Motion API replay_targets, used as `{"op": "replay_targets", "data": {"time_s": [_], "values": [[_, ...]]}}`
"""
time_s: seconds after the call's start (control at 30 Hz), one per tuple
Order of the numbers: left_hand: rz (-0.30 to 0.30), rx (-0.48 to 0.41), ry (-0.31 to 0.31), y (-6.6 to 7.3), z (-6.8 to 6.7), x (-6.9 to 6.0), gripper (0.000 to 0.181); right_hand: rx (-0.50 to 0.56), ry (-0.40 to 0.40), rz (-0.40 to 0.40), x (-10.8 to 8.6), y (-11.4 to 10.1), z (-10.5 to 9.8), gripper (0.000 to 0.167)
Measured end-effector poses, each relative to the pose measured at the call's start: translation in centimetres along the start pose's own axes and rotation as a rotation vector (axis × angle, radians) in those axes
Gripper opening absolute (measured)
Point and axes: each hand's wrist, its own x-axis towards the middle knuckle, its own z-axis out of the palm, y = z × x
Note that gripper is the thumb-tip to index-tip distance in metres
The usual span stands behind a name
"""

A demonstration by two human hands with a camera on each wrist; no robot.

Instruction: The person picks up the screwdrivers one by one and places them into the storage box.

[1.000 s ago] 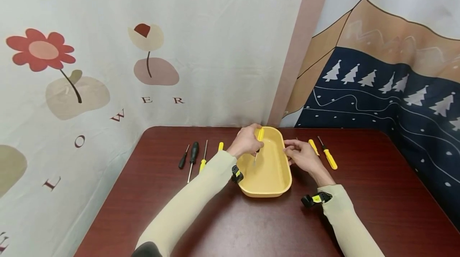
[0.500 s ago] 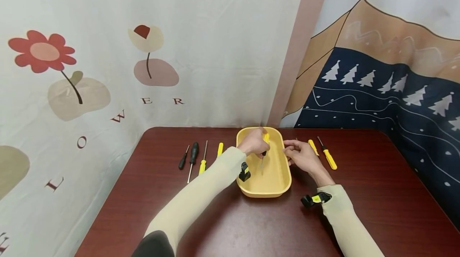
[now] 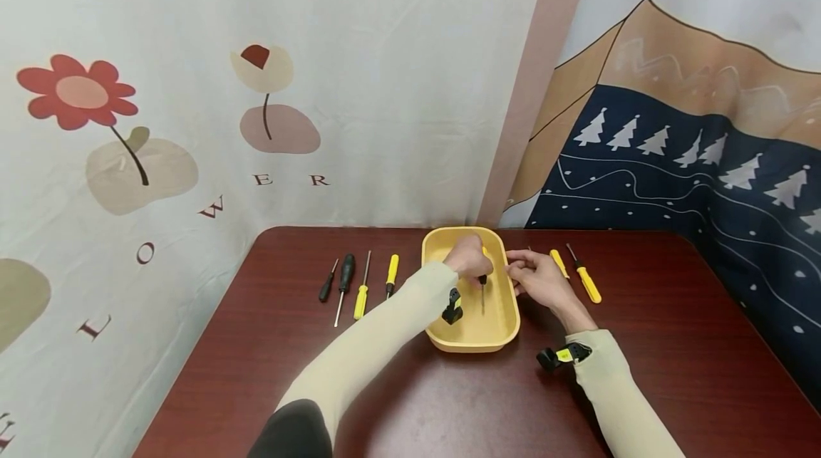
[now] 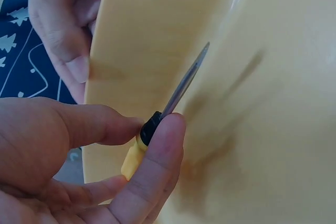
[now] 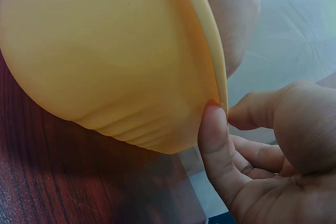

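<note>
1. Right of centre in the head view, the left hand (image 3: 470,257) pinches a screwdriver (image 4: 151,128) at its black collar, over the yellow tray (image 3: 471,335).
2. In the left wrist view, its shaft (image 4: 186,83) juts from the grip toward the upper right; its yellow handle (image 4: 133,162) lies lower left.
3. The right hand (image 3: 540,277) pinches the tray's rim, right of centre in the right wrist view.

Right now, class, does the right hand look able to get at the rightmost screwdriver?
Probably yes, if it lets go first: the right hand pinches the tray's rim. The rightmost screwdriver lies uncovered beyond a yellow handle, which looks too low to block it.
</note>
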Motion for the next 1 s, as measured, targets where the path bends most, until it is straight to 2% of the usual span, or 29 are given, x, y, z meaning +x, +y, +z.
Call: {"op": "replay_targets", "data": {"time_s": [0.07, 0.47, 0.67, 0.8, 1.0], "values": [[-0.014, -0.011, -0.002, 0.0, 0.2, 0.2, 0.009, -0.005, 0.000, -0.001, 0.0, 0.0, 0.0, 0.043], [-0.072, -0.008, -0.002, 0.1, 1.4, 1.2, 0.010, -0.016, 0.002, -0.014, -0.1, 0.0, 0.0, 0.043], [-0.080, -0.005, 0.014, 0.2, 1.8, 1.6, 0.011, -0.023, 0.007, -0.008, 0.0, 0.1, -0.1, 0.043], [-0.071, 0.023, 0.016, 0.4, 2.2, 1.8, 0.014, -0.028, 0.007, -0.007, 0.0, 0.1, -0.1, 0.043], [-0.100, 0.089, 0.039, 1.0, 2.7, 2.1, 0.026, -0.024, 0.000, 0.002, 0.0, 0.1, -0.1, 0.044]]}}
